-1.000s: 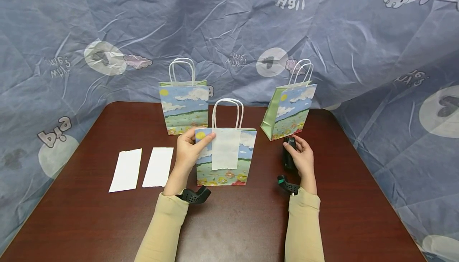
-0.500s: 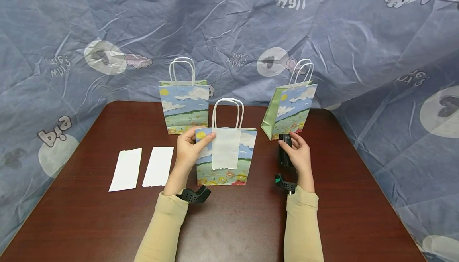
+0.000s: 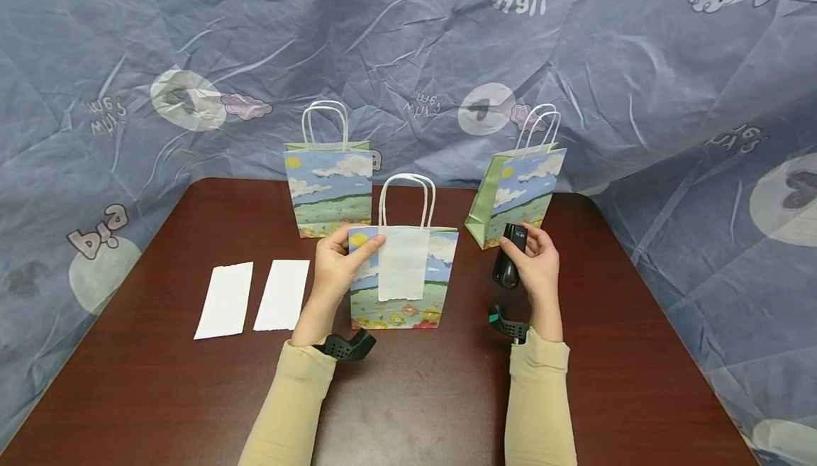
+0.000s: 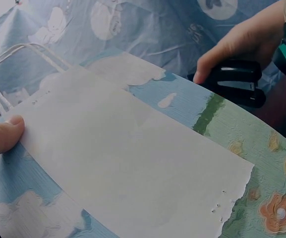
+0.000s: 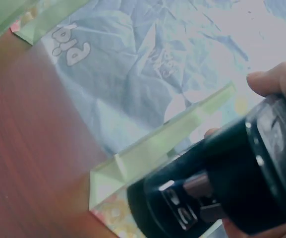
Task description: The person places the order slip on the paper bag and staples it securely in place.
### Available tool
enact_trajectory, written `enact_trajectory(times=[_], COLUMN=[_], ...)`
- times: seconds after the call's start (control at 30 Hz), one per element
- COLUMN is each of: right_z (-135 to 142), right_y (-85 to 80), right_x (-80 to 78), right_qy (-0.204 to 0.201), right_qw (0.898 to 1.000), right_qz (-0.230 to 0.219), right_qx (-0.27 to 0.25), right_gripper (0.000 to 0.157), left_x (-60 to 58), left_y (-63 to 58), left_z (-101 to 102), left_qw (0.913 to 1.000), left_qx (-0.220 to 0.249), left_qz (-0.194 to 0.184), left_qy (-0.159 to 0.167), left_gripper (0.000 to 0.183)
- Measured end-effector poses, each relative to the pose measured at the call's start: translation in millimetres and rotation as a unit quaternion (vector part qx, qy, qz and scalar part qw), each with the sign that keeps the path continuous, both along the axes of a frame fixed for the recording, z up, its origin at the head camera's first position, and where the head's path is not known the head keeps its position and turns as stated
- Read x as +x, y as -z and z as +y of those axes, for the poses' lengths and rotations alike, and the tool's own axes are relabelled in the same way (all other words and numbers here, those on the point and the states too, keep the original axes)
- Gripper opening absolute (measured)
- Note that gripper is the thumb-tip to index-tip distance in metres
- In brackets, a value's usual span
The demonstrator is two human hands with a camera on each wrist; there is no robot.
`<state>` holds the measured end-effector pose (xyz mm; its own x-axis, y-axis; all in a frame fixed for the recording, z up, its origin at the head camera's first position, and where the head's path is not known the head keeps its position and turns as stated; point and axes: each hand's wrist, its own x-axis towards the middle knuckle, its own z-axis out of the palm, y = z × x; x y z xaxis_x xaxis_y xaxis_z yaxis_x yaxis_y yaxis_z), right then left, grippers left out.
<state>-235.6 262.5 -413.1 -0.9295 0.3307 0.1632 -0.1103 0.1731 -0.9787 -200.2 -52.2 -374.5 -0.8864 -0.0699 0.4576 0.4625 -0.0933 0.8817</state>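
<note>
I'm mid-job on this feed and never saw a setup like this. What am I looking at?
No machine here: just a person's bare left hand and right hand. The wide picture looks forward and down from the person's head; the other two look from each wrist at that hand's work.

The left holds a printed paper bag, its thumb at the edge of a white sheet against the bag's front. The right holds a black stapler.

Two similar bags stand farther back on the table, and two loose sheets lie at left.
</note>
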Motion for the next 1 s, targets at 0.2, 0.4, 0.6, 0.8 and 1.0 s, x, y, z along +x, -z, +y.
enact_trajectory(times=[0.2, 0.4, 0.6, 0.8, 1.0], right_z=[-7.5, -22.4, -32.8, -36.6, -45.9], right_y=[-8.8, -27.0, -34.0, -29.4, -35.4], right_x=[3.1, 13.3, 15.2, 11.9, 16.3], right_qy=[-0.015, -0.033, -0.043, -0.076, -0.096], right_qw=[0.999, 0.997, 0.994, 0.985, 0.977], right_qz=[0.04, 0.065, 0.102, 0.146, 0.179], right_qx=[-0.025, -0.006, -0.003, -0.048, -0.056], right_gripper=[0.05, 0.049, 0.049, 0.048, 0.042], left_x=[-0.4, -0.5, -0.2, 0.1, 0.5], left_y=[0.4, 0.1, -0.7, -1.7, -2.6], left_z=[0.0, 0.2, -0.2, -0.3, -0.8], left_qw=[1.0, 1.0, 0.9999, 1.0, 0.9999], left_qx=[-0.001, -0.006, -0.009, -0.008, -0.014], left_qz=[0.0, 0.001, 0.004, 0.001, -0.004], left_qy=[0.002, -0.002, -0.004, -0.005, -0.006], left_gripper=[0.017, 0.018, 0.018, 0.017, 0.017])
